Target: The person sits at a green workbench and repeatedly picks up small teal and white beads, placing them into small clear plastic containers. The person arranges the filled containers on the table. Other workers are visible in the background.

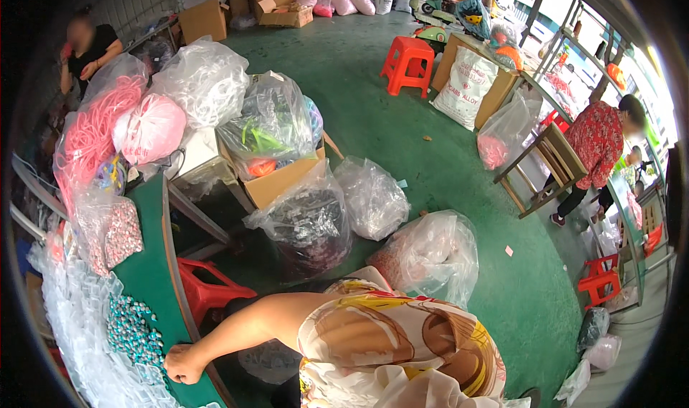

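My right hand [183, 365] is curled into a fist and rests on the edge of a green table [152, 279] at the lower left. It sits right beside a heap of small teal and silver pieces [133, 333], and nothing shows in its grip. My bare forearm runs back to a patterned sleeve [391, 336] at the bottom centre. A pile of clear plastic bags [75, 315] lies on the table beyond the heap. My left hand is out of the picture.
A red stool [208, 289] stands under the table. Full clear bags [430, 254] and a cardboard box [280, 182] crowd the green floor. Pink-filled bags [147, 128] are stacked at the left. A person in red [596, 146] stands by a wooden frame at the right; another sits far left.
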Demonstrator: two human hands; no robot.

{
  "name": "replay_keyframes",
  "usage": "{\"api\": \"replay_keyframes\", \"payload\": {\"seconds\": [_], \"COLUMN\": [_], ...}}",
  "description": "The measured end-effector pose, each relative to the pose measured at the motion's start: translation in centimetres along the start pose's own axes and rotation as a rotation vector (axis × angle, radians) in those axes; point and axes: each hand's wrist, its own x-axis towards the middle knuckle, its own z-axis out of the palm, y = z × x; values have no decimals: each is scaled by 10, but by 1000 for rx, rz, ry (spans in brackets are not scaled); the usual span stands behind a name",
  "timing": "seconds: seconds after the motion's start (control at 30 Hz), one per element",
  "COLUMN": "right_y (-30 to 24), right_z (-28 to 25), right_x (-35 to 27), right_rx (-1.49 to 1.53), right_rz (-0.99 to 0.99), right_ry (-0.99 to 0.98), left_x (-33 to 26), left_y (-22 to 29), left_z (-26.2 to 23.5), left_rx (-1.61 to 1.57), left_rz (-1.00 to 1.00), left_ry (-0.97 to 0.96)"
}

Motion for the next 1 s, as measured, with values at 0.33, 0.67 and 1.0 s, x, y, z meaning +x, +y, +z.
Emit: {"api": "replay_keyframes", "payload": {"seconds": [0.33, 0.67, 1.0], "right_y": [0, 0, -2], "right_z": [0, 2, -8], "right_x": [0, 0, -6], "right_rx": [28, 10, 66], "right_rz": [-12, -13, -21], "right_ry": [7, -5, 12], "left_x": [-1, -2, 11], "left_y": [-2, -4, 26], "left_z": [1, -1, -11], "left_rx": [58, 57, 1], "left_rz": [-36, -32, -87], "left_ry": [31, 67, 1]}}
